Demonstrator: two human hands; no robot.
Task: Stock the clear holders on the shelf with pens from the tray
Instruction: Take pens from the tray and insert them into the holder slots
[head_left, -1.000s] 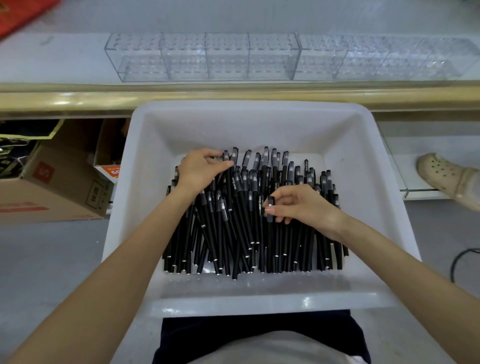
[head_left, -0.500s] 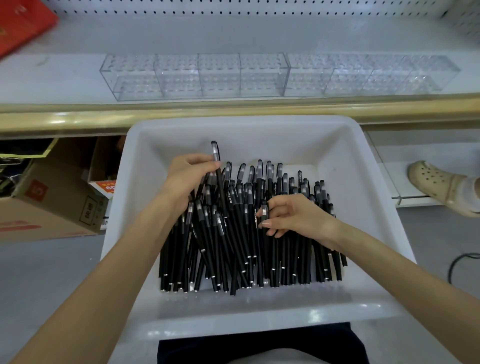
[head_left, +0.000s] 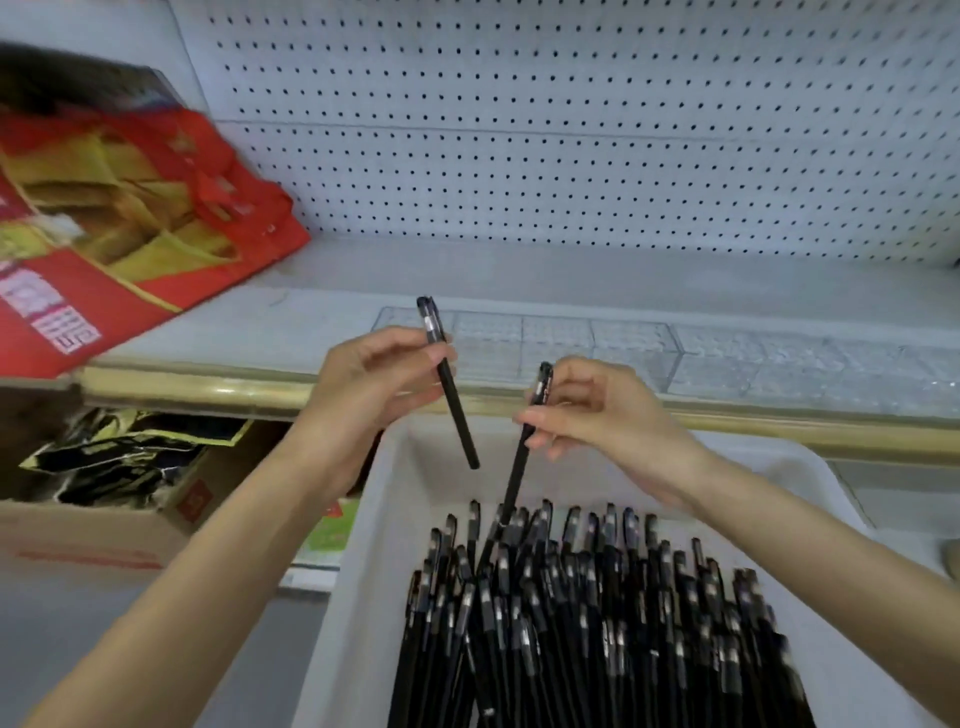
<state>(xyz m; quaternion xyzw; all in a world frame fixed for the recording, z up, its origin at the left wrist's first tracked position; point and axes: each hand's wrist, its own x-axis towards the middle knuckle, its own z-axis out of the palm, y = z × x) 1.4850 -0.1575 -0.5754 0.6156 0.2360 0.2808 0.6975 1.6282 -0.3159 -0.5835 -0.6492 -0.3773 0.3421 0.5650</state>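
Note:
A white tray (head_left: 374, 571) in front of me holds several black pens (head_left: 597, 613) lying side by side. My left hand (head_left: 374, 379) pinches one black pen (head_left: 457, 410), cap up, lifted above the tray's far edge. My right hand (head_left: 597, 410) pinches a second black pen (head_left: 519, 467), tilted, its lower end still among the pile. A row of clear holders (head_left: 649, 353) stands on the white shelf (head_left: 322, 312) just behind both hands; they look empty.
A red and gold bag (head_left: 119, 234) lies on the shelf at the left. White pegboard (head_left: 571, 130) backs the shelf. A gold rail (head_left: 208, 387) edges the shelf front. Cardboard boxes (head_left: 104, 509) sit below at the left.
Both hands have risen from the pile, each lifting one pen toward the shelf. My head has tilted up, so the pegboard and the red bag have come into view.

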